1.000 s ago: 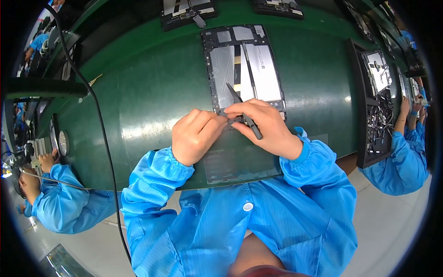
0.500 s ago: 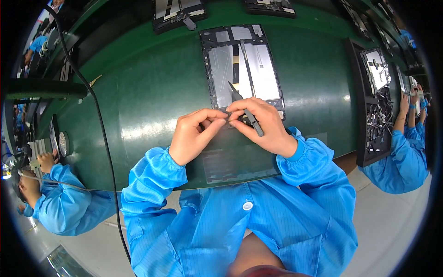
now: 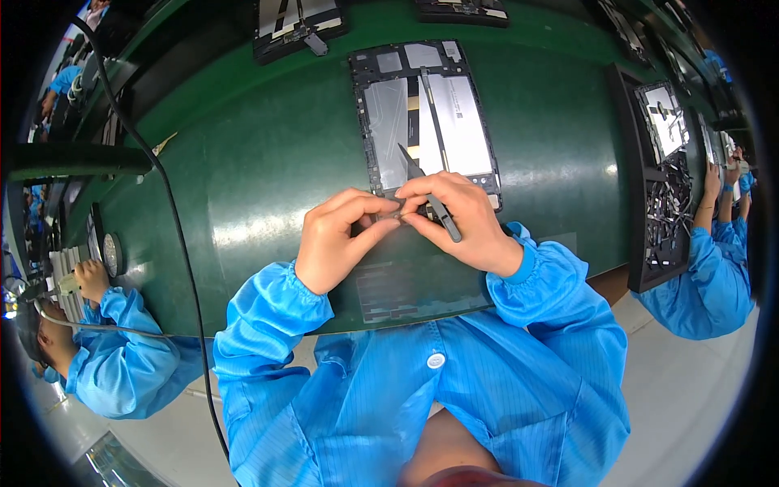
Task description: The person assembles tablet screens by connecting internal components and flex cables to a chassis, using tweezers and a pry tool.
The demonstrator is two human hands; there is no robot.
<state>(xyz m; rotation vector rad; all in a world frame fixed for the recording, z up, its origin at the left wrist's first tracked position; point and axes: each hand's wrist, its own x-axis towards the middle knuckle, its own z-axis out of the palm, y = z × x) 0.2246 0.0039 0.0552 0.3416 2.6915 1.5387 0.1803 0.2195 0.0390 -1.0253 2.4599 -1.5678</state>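
Observation:
An opened tablet [image 3: 464, 122] lies on the green bench in front of me, its silver inner plates and a long thin flex strip showing. At its lower edge my left hand [image 3: 331, 239] pinches something tiny between thumb and forefinger; the fingers hide what it is. My right hand [image 3: 471, 223] meets it there, thumb and forefinger pinched close to the left fingertips. Grey-black tweezers [image 3: 442, 217] rest in that right hand, with their dark tip pointing up and left over the tablet's plates.
At the right edge stands a black tray [image 3: 635, 187] with another opened tablet [image 3: 664, 120] and many small parts [image 3: 669, 203]. Two more device frames [image 3: 299, 31] [image 3: 462, 10] lie at the far side. A black cable [image 3: 169, 183] hangs across the left. Co-workers in blue sit on both sides.
My left hand has shifted slightly left, its fingers a little more curled; the right has barely moved. The device at the far left has slid left a bit. The left co-worker's hand has risen.

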